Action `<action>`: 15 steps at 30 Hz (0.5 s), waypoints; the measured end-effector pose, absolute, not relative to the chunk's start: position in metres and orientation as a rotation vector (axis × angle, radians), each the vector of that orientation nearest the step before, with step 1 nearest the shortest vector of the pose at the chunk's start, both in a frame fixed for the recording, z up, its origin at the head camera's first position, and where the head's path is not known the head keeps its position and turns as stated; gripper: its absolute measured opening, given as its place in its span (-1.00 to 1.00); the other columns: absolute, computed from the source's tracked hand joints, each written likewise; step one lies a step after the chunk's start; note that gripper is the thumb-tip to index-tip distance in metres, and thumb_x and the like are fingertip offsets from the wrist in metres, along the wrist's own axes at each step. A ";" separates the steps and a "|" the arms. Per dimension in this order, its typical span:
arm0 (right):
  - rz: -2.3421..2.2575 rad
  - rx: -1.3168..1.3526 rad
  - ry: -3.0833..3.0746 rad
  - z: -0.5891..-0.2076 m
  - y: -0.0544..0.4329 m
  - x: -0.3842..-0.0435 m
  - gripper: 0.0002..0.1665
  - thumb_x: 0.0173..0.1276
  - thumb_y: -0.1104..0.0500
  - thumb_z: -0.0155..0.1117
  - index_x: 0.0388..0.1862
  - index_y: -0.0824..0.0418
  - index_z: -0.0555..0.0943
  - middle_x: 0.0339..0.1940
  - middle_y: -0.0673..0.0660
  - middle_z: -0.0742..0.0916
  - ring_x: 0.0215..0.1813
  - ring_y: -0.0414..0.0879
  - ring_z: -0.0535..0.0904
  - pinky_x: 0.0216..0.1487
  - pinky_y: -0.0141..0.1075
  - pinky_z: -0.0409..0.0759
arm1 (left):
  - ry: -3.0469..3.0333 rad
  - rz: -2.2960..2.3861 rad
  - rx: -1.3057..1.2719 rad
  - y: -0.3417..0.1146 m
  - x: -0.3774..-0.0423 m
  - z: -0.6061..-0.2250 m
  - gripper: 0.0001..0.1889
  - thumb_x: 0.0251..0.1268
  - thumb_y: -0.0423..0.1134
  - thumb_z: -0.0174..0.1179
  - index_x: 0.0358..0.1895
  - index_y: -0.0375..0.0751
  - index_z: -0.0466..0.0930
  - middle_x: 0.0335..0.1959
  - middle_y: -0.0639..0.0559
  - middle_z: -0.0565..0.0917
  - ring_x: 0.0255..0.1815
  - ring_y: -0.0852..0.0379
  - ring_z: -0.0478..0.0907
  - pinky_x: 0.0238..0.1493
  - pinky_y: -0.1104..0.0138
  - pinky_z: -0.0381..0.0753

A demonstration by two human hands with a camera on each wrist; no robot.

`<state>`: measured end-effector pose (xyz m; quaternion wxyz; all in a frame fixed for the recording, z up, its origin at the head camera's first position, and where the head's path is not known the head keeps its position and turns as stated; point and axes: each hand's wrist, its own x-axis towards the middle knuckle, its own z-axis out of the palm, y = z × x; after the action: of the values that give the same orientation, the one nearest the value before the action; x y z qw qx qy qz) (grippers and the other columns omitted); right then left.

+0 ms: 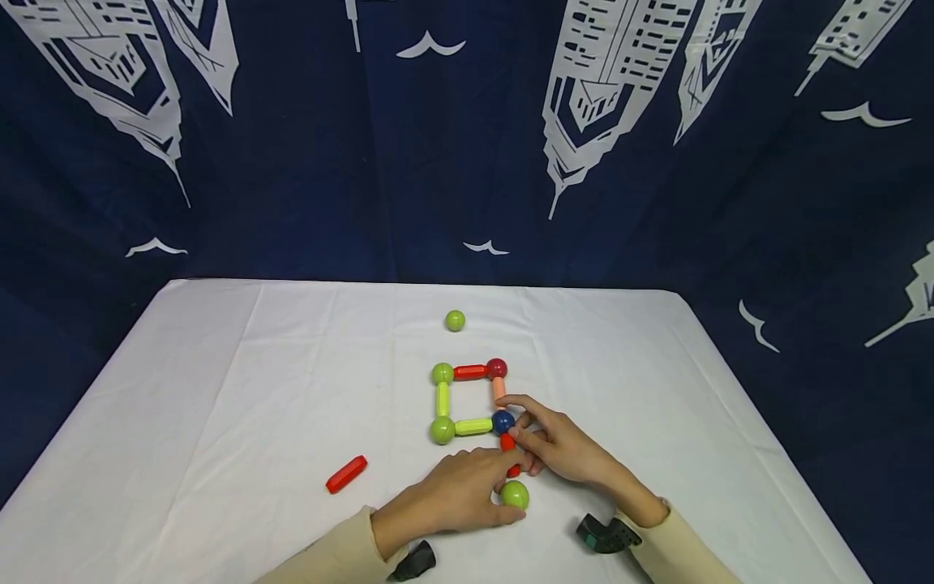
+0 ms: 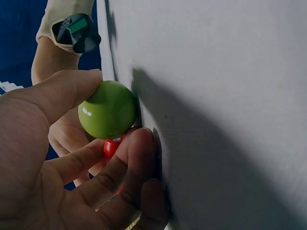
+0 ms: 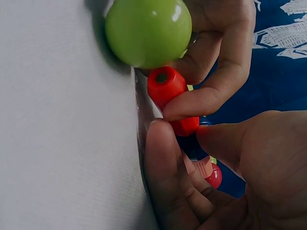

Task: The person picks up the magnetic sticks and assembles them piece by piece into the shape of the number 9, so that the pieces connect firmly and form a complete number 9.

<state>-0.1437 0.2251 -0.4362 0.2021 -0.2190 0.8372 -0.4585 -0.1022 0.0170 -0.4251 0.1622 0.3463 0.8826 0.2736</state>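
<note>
A square of magnetic balls and rods lies on the table, with a blue ball (image 1: 503, 422) at its near right corner. From that ball a red rod (image 3: 165, 88) points toward the near edge. My left hand (image 1: 467, 487) holds a green ball (image 2: 108, 110) between thumb and fingers, close to the rod's near end. Its index finger touches the rod. My right hand (image 1: 565, 442) pinches the red rod where it meets the blue ball, and one finger reaches along the orange rod (image 1: 499, 388). Whether ball and rod touch is unclear.
A loose red rod (image 1: 346, 474) lies left of the hands on the white tablecloth (image 1: 241, 405). Beyond the square sits a single green ball (image 1: 456, 320). A dark blue printed curtain (image 1: 438, 162) hangs behind the table.
</note>
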 end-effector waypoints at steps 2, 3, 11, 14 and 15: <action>-1.282 -0.616 2.335 -0.437 0.225 -0.143 -0.47 0.56 0.27 0.08 0.46 0.11 0.31 -0.17 0.22 0.59 -0.52 -0.17 0.65 -0.47 -0.27 0.67 | 2.529 0.775 0.989 0.017 -0.102 -0.425 -0.49 0.22 0.06 0.39 0.21 0.09 0.49 -0.41 0.30 0.48 -0.39 0.39 0.40 -0.45 0.43 0.38; -1.286 -0.617 2.331 -0.437 0.224 -0.143 -0.47 0.56 0.27 0.08 0.46 0.11 0.31 -0.17 0.23 0.59 -0.52 -0.17 0.65 -0.47 -0.27 0.67 | 2.534 0.773 0.988 0.017 -0.102 -0.425 -0.49 0.22 0.07 0.38 0.20 0.10 0.49 -0.42 0.30 0.48 -0.40 0.39 0.39 -0.45 0.43 0.38; -1.287 -0.633 2.327 -0.439 0.224 -0.144 -0.47 0.56 0.28 0.07 0.46 0.12 0.30 -0.17 0.24 0.60 -0.51 -0.18 0.64 -0.47 -0.27 0.67 | 2.564 0.772 0.992 0.018 -0.100 -0.426 -0.52 0.24 0.07 0.37 0.19 0.10 0.50 -0.40 0.32 0.49 -0.38 0.41 0.40 -0.45 0.43 0.37; -1.284 -0.634 2.327 -0.438 0.225 -0.144 -0.47 0.56 0.28 0.07 0.46 0.12 0.30 -0.18 0.22 0.59 -0.51 -0.18 0.64 -0.46 -0.28 0.67 | 2.570 0.780 0.992 0.018 -0.101 -0.426 -0.55 0.25 0.06 0.36 0.15 0.09 0.51 -0.40 0.31 0.49 -0.39 0.42 0.40 -0.46 0.44 0.38; -1.283 -0.635 2.330 -0.438 0.225 -0.144 -0.47 0.56 0.28 0.08 0.46 0.12 0.31 -0.19 0.21 0.59 -0.51 -0.18 0.63 -0.46 -0.28 0.67 | 2.571 0.785 0.991 0.018 -0.102 -0.426 -0.56 0.25 0.05 0.36 0.14 0.08 0.51 -0.41 0.31 0.49 -0.40 0.43 0.40 -0.46 0.44 0.38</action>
<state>-0.1444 0.2248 -0.4376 0.2020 -0.2276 0.8345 -0.4594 -0.1018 0.0178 -0.4258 0.1377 0.3425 0.8889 0.2712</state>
